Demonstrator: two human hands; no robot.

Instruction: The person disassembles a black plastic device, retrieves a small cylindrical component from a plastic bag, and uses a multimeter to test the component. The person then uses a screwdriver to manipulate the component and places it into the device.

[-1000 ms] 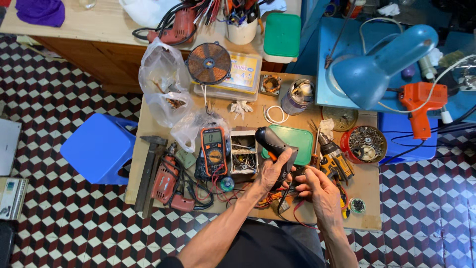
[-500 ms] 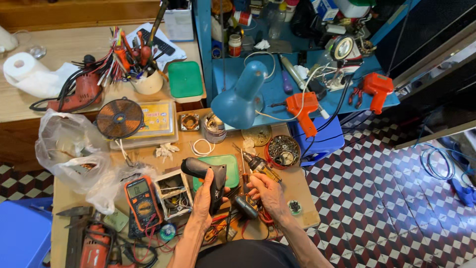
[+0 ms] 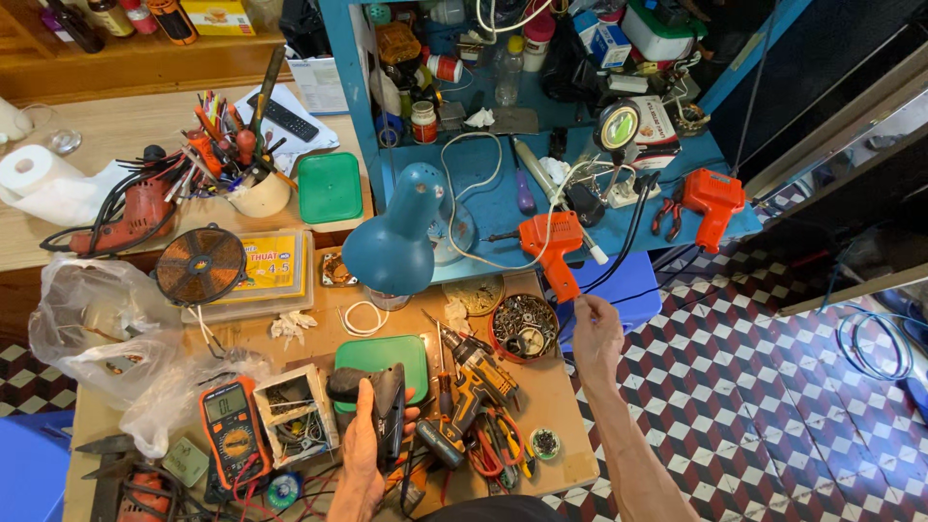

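**Black tool in left grip, right hand out at the cord**

While closed around a black pistol-shaped tool (image 3: 375,401), left hand (image 3: 365,447) rested low over the cluttered wooden tabletop (image 3: 556,425), fingers wrapped about the handle, tool body pointing away from the wrist. Just beyond that grip: a green lid (image 3: 379,356), lying flat and partly covered by the tool. Immediately to its left: a small open box of parts (image 3: 295,414), then an orange multimeter (image 3: 230,432). To its right, nearly touching: an orange-and-black cordless drill (image 3: 474,382), lying tilted, with pliers (image 3: 503,454) beside it. Farther beyond, a teal desk lamp (image 3: 398,242).

Right hand (image 3: 596,333) reached well apart from the left, past the tabletop's edge, fingertips pinched on a thin dark cord (image 3: 628,227) that ran up toward the blue shelf (image 3: 483,198). Just left of that grip: a round tin of screws and nuts (image 3: 523,327). Just above it: an orange soldering gun (image 3: 553,246). Cannot tell how firmly the cord was gripped.
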